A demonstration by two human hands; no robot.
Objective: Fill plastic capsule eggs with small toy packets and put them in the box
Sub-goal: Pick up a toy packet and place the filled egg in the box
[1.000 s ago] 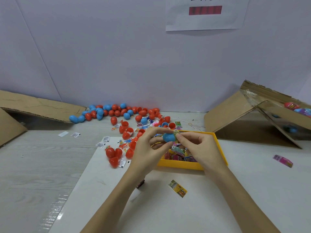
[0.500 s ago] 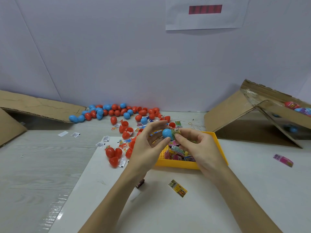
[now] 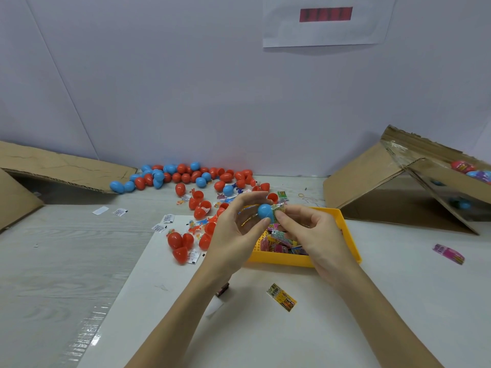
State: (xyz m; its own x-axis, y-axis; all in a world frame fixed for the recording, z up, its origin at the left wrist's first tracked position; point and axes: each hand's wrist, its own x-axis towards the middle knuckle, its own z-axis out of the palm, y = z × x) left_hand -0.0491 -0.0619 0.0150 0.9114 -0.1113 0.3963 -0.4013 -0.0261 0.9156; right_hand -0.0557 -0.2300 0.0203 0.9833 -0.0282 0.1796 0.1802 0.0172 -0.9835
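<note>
Nearest me, a yellow packet (image 3: 281, 300) lies on the desk (image 3: 79, 261). Above the yellow tray (image 3: 350, 243), my left hand (image 3: 233, 229) pinches a blue egg half (image 3: 265, 211); my right hand (image 3: 313, 235) pinches a green packet (image 3: 279, 208) against it. Beyond, loose eggs (image 3: 186, 176); far right, the box (image 3: 398, 181).
</note>
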